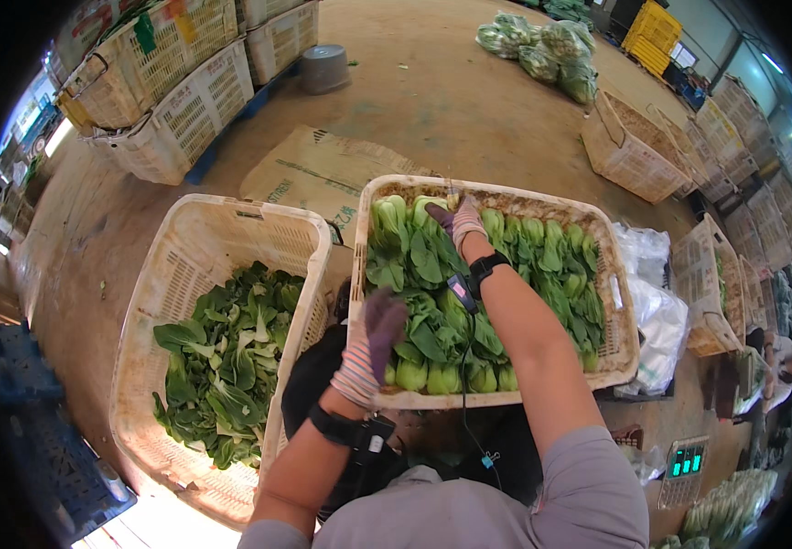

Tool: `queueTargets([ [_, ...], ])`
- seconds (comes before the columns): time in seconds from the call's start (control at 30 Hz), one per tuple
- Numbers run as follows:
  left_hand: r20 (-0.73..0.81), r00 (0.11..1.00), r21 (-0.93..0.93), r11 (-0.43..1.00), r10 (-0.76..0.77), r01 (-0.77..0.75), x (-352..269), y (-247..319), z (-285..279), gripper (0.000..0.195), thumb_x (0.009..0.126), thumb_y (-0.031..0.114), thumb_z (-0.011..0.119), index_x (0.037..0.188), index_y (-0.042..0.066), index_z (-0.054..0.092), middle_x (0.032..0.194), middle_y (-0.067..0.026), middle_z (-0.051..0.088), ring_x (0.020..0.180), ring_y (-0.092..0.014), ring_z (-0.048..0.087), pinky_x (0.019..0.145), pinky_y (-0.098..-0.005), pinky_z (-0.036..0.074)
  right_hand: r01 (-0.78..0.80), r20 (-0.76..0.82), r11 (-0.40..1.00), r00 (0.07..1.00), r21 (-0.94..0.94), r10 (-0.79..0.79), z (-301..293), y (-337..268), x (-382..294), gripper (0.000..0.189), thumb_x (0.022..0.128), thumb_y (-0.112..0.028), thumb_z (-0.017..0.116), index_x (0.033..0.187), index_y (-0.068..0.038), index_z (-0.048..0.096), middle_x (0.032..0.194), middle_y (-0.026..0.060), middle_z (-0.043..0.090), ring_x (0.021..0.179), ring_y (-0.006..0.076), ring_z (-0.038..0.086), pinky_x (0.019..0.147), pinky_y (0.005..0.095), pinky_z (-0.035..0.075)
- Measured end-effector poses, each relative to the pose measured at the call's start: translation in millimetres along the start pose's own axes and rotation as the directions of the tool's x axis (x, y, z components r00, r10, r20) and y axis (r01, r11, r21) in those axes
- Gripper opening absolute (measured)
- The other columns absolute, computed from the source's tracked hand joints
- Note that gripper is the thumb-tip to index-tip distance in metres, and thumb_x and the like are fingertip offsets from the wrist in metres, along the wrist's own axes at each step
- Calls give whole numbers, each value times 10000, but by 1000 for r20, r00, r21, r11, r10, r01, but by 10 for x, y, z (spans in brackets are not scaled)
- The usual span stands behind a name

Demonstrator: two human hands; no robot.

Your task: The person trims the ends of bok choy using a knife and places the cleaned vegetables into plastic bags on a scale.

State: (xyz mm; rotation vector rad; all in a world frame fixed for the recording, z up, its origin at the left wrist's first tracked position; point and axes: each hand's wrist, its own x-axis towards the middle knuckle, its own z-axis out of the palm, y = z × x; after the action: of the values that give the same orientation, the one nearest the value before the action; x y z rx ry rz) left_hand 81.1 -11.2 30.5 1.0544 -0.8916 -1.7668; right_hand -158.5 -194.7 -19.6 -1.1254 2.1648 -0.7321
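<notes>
In front of me a white plastic crate [615, 370] holds rows of green bok choy [430, 343], their pale stem ends along the near and far sides. My right hand [461, 219], in a purple glove with a striped cuff, reaches to the far row at the crate's far wall. A small yellowish piece shows by its fingers; whether they grip it is unclear. My left hand [383, 322], in a matching glove, is blurred above the crate's left rim. Its fingers show nothing clearly held. To the left, a second white crate [142, 302] contains loose bok choy leaves [238, 364].
A flattened printed sack [327, 171] lies on the floor beyond the crates. Stacked crates [183, 103] and a grey bucket [325, 68] stand far left. White plastic bags [650, 322] lie right of my crate. A lit digital scale display [685, 461] and a person [783, 370] are farther right.
</notes>
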Motion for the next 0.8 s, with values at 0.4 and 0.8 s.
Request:
queueTargets([
  [0.4,-23,999,-81,996,34,-36,-2,-245,32,350,883,127,624,1190,13,501,993,-21,557,888,-91,514,794,-230,428,160,-55,550,978,820,-203,-265,439,-83,499,776,-39,687,1211,-3,446,1057,114,604,877,211,590,818,323,501],
  [0.8,269,861,-22,896,432,-443,-323,357,37,550,876,180,608,1354,24,386,1286,-82,497,1137,-164,497,960,-298,396,460,-182,584,863,669,-472,-1309,19,-2450,359,711,85,693,898,-104,452,970,55,576,881,147,542,752,281,480],
])
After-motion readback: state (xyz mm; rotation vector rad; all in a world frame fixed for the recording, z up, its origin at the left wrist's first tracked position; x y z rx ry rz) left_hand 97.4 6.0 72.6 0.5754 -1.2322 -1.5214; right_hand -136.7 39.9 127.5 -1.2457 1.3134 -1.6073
